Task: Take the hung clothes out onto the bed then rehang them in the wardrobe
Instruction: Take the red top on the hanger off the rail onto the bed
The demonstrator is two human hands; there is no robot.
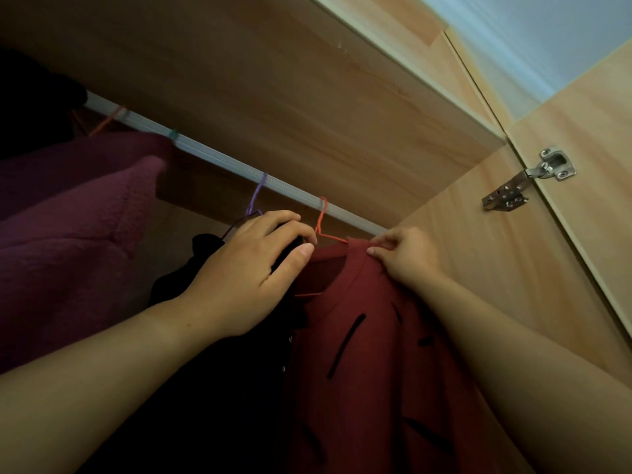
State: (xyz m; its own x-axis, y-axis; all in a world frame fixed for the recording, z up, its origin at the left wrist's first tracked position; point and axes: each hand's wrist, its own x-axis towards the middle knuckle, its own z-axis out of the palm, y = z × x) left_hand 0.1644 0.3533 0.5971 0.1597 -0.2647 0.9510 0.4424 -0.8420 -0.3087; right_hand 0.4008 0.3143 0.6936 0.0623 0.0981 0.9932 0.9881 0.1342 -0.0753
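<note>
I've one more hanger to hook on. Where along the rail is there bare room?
Bare rail runs between the green hook and the purple hanger. Between purple and the orange hanger is a shorter gap. Right of orange is tight against the wardrobe side wall.

Nothing in front of me can be read — no label, brand, number or sign. The red garment [369,354] I am touching carries only black dashes, a pattern and not letters, and the door hinge [533,179] shows no legible stamp — just bare metal.
</note>
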